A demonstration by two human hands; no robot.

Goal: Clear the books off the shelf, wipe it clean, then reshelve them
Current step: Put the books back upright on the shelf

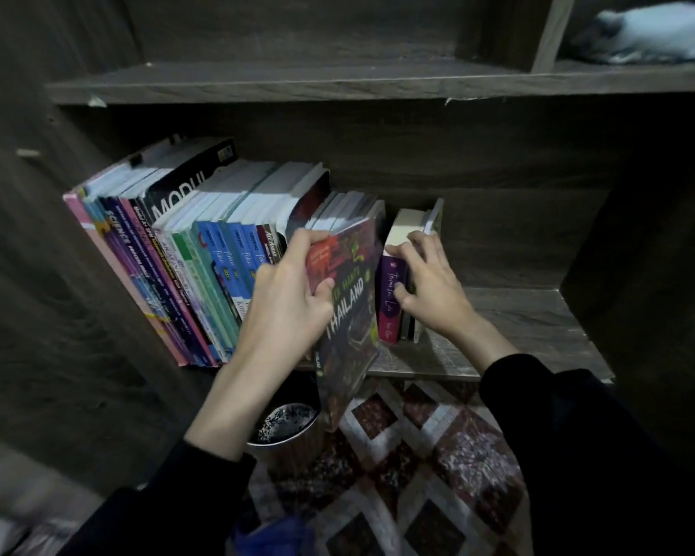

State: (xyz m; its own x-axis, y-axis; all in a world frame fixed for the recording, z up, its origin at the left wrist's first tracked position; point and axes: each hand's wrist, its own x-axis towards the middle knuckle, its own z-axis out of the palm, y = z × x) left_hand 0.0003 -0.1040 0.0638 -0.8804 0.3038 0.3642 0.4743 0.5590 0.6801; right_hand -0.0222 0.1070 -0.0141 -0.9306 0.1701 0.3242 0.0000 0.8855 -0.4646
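Note:
A row of books [185, 250] stands leaning on the dark wooden shelf [518, 327], filling its left half. My left hand [289, 298] grips a dark book marked THAILAND [350, 327], with the thumb on its cover; the book is tilted and its lower end hangs out past the shelf's front edge. My right hand [430, 282] grips the top of a small group of books headed by a purple-spined book [392, 298], which stand upright just right of the THAILAND book.
The shelf's right half is bare wood. An upper shelf board [338, 84] runs above, with a pale cloth-like bundle [654, 34] at top right. Below the shelf stand a metal cup [285, 431] and a diamond-patterned rug [438, 475].

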